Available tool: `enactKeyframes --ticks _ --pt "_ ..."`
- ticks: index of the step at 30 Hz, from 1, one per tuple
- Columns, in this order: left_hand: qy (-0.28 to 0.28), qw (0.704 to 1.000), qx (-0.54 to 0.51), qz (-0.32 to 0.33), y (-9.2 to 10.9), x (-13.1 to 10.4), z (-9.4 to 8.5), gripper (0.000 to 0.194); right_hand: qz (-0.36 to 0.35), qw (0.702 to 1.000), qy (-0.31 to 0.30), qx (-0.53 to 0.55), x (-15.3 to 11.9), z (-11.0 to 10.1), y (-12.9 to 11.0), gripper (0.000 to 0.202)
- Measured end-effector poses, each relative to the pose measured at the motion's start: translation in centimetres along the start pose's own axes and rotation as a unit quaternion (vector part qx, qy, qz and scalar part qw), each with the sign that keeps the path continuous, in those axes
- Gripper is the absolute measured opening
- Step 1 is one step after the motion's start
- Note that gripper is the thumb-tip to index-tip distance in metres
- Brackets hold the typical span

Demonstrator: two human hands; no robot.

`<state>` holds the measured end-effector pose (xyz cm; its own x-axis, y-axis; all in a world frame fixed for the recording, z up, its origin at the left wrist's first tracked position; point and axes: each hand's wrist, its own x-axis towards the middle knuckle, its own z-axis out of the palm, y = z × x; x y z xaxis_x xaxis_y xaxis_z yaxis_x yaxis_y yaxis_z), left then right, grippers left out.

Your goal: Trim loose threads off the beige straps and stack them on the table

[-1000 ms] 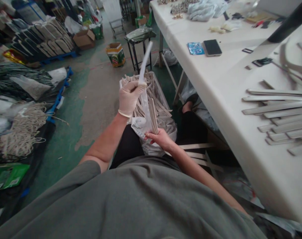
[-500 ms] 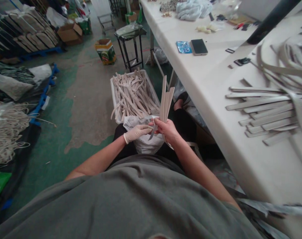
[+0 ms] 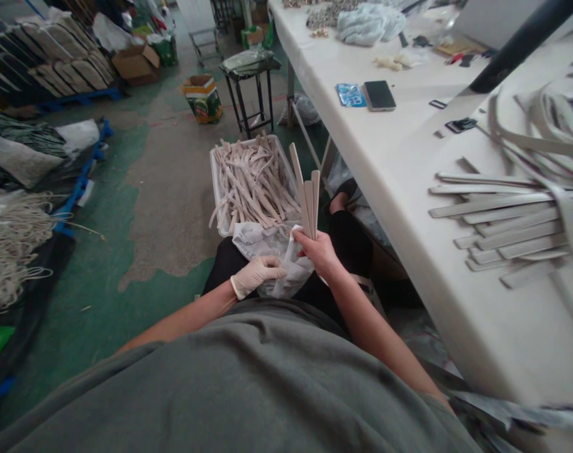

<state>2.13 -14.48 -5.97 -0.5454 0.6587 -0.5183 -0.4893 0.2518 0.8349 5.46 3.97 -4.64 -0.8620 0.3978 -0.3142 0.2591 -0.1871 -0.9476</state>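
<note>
My right hand [image 3: 320, 253] is closed around several beige straps [image 3: 309, 204], whose ends stand up above the fingers. From that hand a thin white strip [image 3: 289, 251] hangs down toward my left. My left hand [image 3: 258, 274], in a pale glove, pinches this strip between thumb and fingers, as far as I can see. Below both hands a crumpled white plastic bag [image 3: 258, 239] lies across my lap. Just beyond it a white crate [image 3: 215, 182] is heaped with loose beige straps [image 3: 253, 179].
On my right runs a long white table [image 3: 385, 163] with more straps [image 3: 507, 220], a phone [image 3: 379, 95], a blue packet [image 3: 351, 95] and a black post [image 3: 522, 50]. A black stool [image 3: 251, 69] and a carton [image 3: 202, 99] stand ahead. Cord bundles [image 3: 12, 251] lie at left.
My left hand has moved down and left, away from my right, and the white strip now stretches out between them. The straps in my right hand have tilted left.
</note>
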Motion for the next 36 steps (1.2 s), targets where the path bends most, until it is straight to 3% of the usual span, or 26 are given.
enactKeyframes --ticks 5,12,17,20,27,36 --pt "-0.043 0.998 -0.039 -0.004 0.5 0.3 0.5 0.057 -0.068 0.993 -0.020 -0.092 0.2 0.0 1.0 0.028" --pt "0.034 0.997 0.004 0.067 2.0 2.7 1.1 0.047 -0.145 0.945 -0.050 -0.289 0.0 -0.9 0.6 0.021" --pt "-0.014 0.999 -0.036 0.015 1.3 2.8 0.8 0.046 -0.129 0.954 -0.057 -0.264 0.3 -1.6 1.1 0.015" --pt "-0.004 0.997 -0.077 -0.011 0.9 2.6 0.8 0.046 -0.109 0.965 -0.055 -0.231 0.5 -1.5 1.6 0.017" --pt "0.000 0.999 -0.051 0.001 0.2 1.8 1.8 0.043 -0.089 0.964 -0.048 -0.247 0.6 -1.2 1.8 0.016" --pt "-0.107 0.980 -0.105 -0.133 -1.9 -1.1 0.2 0.050 -0.027 0.985 -0.055 -0.162 0.7 -1.8 2.3 0.018"
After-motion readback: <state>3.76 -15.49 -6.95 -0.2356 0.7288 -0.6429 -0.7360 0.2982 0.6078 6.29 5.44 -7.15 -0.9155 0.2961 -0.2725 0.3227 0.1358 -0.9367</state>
